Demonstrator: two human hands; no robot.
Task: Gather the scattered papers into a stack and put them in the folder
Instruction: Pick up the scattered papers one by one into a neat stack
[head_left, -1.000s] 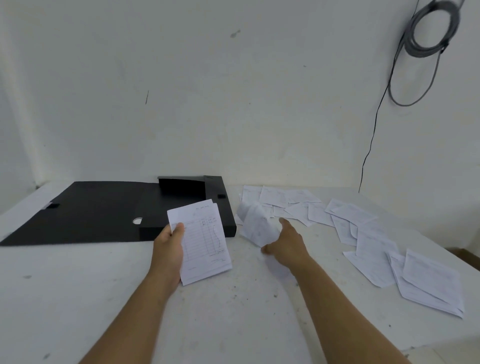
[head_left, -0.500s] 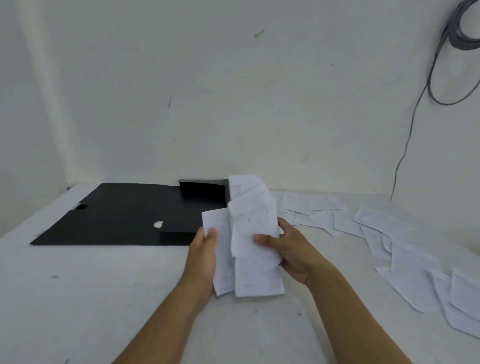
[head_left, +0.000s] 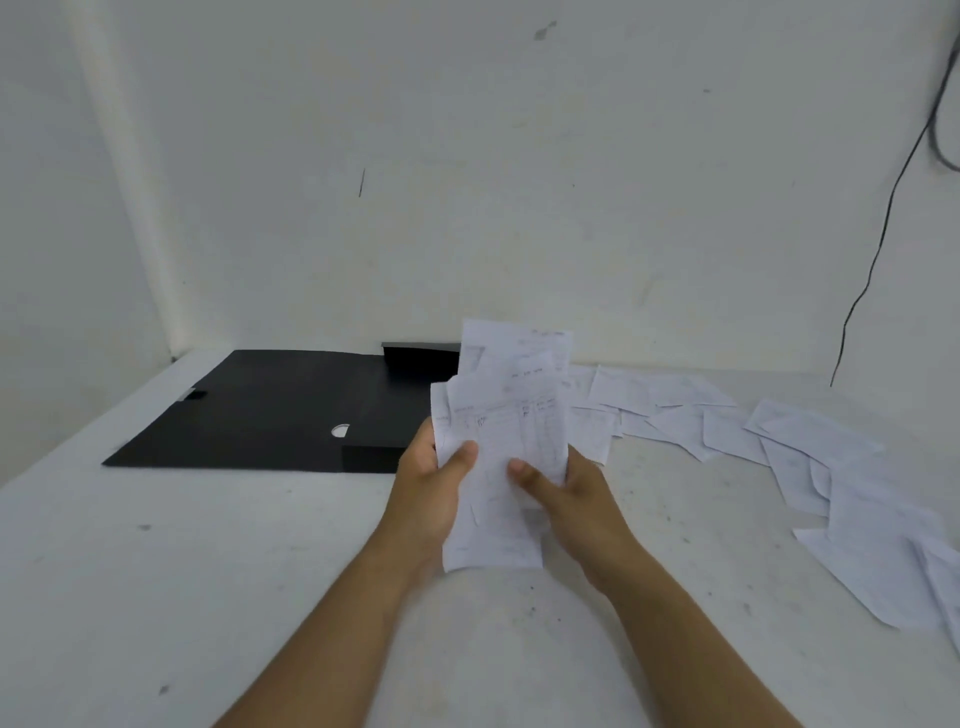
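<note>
A small stack of white printed papers (head_left: 506, 447) stands nearly upright above the table, its sheets unevenly overlapped. My left hand (head_left: 428, 486) grips its left edge with the thumb on the front. My right hand (head_left: 569, 496) holds its right edge, thumb also on the front. A black folder (head_left: 270, 410) lies opened flat at the back left, with a small round hole and a raised box section partly hidden behind the papers. Several more scattered papers (head_left: 727, 426) lie on the table (head_left: 208, 597) to the right, running toward the right edge.
A white wall stands right behind the table. A black cable (head_left: 878, 249) hangs down the wall at the right. The white tabletop shows small dark specks.
My right hand picked a sheet from the table and brought it onto the sheet in my left hand. Both hands now hold the papers together.
</note>
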